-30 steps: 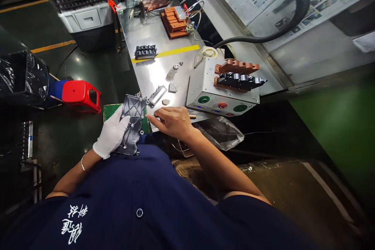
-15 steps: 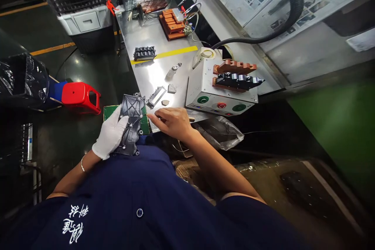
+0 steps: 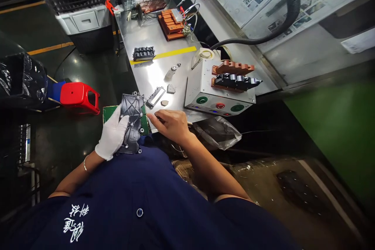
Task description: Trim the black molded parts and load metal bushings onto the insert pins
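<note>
Dark ribbed part (image 3: 134,125) rests on one hand's grip

The part sits left of centre in the frame, tilted, above a green block (image 3: 108,114) and close against the person's shirt (image 3: 137,179). The gloved left hand (image 3: 110,136) clasps its left side, thumb laid across the ribbed face. The bare right hand (image 3: 172,125) has its fingers drawn together at the part's right edge, apparently pinching a slim tool (image 3: 147,114); most of it is hidden, so its shape and exact contact cannot be told.

The likeliest trouble is a slip: if the tool skids off a rib or edge, it could score the face or run toward the gloved thumb, which lies on the same side. Smooth glove fabric might let the part twist under sideways pressure. Any loosening could drop it past the near edge of the surface (image 3: 143,80). A wide swing of the part could also knock the white-striped casting (image 3: 156,97) or the flat grey piece (image 3: 164,103), both just up and right.
</note>
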Motion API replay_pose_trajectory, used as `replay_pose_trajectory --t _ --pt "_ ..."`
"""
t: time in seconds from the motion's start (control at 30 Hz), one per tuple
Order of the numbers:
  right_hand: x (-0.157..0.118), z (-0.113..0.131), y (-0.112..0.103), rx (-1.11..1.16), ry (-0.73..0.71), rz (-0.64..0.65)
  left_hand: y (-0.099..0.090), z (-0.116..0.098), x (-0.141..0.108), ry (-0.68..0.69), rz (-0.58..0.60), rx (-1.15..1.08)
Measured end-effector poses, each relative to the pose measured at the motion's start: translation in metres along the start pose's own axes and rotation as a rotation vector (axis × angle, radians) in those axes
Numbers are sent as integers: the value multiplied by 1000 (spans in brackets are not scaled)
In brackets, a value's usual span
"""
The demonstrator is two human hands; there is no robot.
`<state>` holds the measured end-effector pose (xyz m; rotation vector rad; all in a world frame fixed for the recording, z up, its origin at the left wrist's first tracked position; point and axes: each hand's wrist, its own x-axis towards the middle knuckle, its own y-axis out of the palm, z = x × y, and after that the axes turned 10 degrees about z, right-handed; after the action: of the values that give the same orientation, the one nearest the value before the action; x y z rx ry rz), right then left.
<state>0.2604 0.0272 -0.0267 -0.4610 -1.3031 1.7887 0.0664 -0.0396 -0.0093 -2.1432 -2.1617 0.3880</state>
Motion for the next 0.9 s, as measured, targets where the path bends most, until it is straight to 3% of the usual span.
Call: replay_pose_trajectory --t 0.43,0.9 --pt "-9 16 18 35 126 -76 11 4 1 12 -143 48" --pt "-10 15 15 37 144 -142 11 -3 5 6 -121 55"
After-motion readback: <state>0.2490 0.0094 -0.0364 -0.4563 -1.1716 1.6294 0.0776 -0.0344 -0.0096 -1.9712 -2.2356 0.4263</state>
